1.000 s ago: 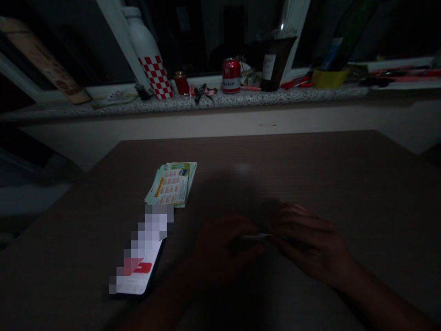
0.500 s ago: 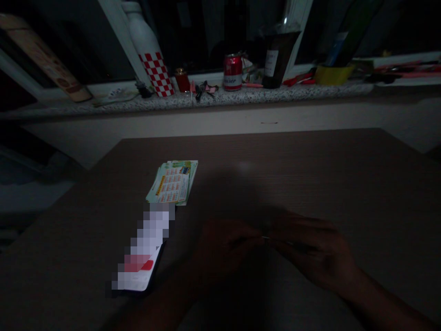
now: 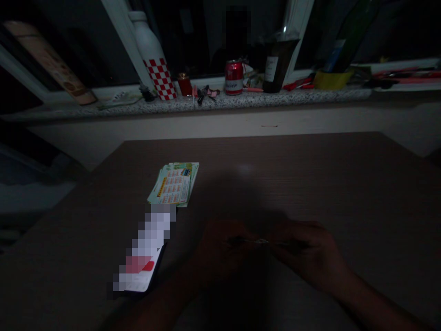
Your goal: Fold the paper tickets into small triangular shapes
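Over the near part of the table (image 3: 344, 184), the left hand (image 3: 222, 246) and right hand (image 3: 306, 246) pinch a thin, pale piece (image 3: 262, 241) between their fingers, too dim to identify. Left of them lies a phone (image 3: 146, 253), with printed cards (image 3: 174, 185) just beyond.

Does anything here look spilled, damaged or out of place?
Nothing looks spilled, though it's dim. The card stack on the table has uneven edges, and a short dark mark on the wall below the windowsill could be damage; I can't tell.
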Available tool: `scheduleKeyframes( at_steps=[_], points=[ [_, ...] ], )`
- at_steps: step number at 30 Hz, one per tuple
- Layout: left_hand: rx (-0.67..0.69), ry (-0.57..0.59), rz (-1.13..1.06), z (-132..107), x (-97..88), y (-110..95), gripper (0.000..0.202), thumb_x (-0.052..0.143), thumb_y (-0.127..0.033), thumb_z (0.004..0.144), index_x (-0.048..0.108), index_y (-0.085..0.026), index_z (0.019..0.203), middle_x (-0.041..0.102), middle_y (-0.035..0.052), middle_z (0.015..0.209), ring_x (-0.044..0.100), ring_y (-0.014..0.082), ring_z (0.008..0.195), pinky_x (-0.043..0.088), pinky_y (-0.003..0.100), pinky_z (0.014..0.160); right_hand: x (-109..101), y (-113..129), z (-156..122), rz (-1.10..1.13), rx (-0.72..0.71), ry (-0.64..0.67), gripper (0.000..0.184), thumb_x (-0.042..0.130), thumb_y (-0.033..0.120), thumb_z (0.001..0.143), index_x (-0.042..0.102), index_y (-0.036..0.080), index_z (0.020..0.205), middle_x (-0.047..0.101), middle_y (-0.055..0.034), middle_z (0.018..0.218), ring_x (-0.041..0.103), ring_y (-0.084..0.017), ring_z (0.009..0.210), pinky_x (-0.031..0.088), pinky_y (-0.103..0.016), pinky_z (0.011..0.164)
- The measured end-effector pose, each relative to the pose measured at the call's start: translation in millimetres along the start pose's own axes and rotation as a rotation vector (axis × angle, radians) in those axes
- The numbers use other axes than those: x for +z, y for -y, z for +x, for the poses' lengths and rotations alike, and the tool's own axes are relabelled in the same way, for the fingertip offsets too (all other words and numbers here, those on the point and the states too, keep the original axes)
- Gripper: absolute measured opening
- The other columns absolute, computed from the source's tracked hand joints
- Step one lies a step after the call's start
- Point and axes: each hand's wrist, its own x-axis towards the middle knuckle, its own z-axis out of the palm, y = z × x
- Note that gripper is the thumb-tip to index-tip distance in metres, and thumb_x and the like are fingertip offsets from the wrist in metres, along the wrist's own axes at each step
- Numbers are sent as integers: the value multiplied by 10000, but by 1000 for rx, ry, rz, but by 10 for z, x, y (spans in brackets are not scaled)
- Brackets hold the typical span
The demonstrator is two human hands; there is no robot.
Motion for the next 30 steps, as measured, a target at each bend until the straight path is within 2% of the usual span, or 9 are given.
scheduleKeyframes(
  at_steps=[7,11,18,23,26,30],
  points=[
    [46,26,105,-15,32,7,174,590,-277,873,739,-191,848,704,56,746,631,157,661,416,241,604,-1,47,12,-60,13,-55,60,684,141,751,704,189,721,709,-7,625,641,-125,504,480,-208,448],
    [-71,8,20,1,45,4,105,664,-254,812,733,-182,847,717,40,802,642,161,735,441,237,661,-5,4,25,-94,34,-74,21,714,188,755,720,184,735,708,-1,595,628,-114,465,467,-193,427],
    [-245,2,-226,34,28,53,97,724,-255,757,743,-162,778,694,14,679,597,121,619,409,194,550,-16,-79,58,47,56,0,51,711,213,799,762,209,800,760,-11,705,703,-129,592,529,-187,526],
    [-284,5,-271,46,-24,14,110,711,-272,781,760,-189,835,745,24,779,669,155,739,483,223,654,-33,-52,64,145,136,7,89,703,239,809,783,237,849,755,-3,677,708,-140,597,543,-194,531],
    [-290,-16,-278,59,-40,21,94,711,-254,782,764,-191,827,748,16,750,677,150,717,492,220,651,-49,-37,57,186,207,44,124,673,246,839,782,261,895,764,7,710,711,-127,629,547,-178,560],
    [-278,43,-278,75,-78,51,103,697,-272,803,758,-193,827,747,9,759,682,139,722,491,202,644,-56,-23,59,185,207,19,143,658,244,846,780,268,918,762,11,691,701,-117,595,530,-162,528]
  ],
)
